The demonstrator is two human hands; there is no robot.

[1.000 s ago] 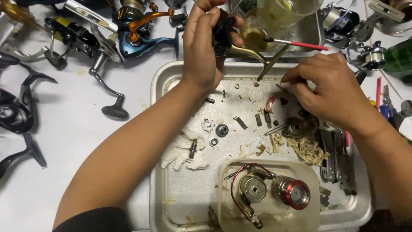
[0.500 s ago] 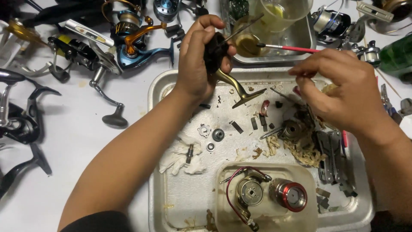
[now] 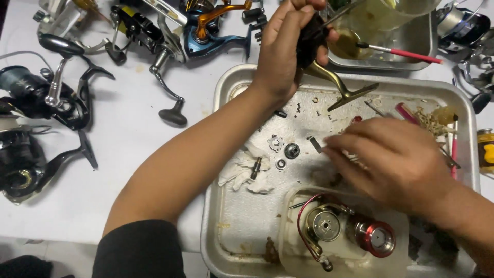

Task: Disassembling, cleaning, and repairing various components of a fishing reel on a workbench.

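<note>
Gripping a black fishing-reel body (image 3: 311, 38) near the 12 o'clock edge of the view, the left hand (image 3: 283, 51) is clenched round it, fingers wrapped over the top and thumb on the near side, with the gold foot (image 3: 342, 85) of the reel jutting down toward 4 o'clock over the large metal tray (image 3: 221, 170). That body looks rigid and fairly light, probably greasy and so slippery; the thick housing is the safer hold, as the thin foot would give leverage but little purchase. The right hand (image 3: 396, 164) hovers palm-down at about 3 o'clock over the tray, fingertips reaching toward 9 o'clock at a small dark pin (image 3: 315, 144); whether it has pinched anything I cannot tell. Small loose parts, a gear (image 3: 292, 150) and a washer (image 3: 280, 164), lie just beyond those fingertips, tiny, hard and easy to lose. A crumpled white cloth (image 3: 239, 172) lies at 8 o'clock of them, and a red spool (image 3: 373, 237) sits in a clear tub (image 3: 288, 206) at 6 o'clock.
</note>
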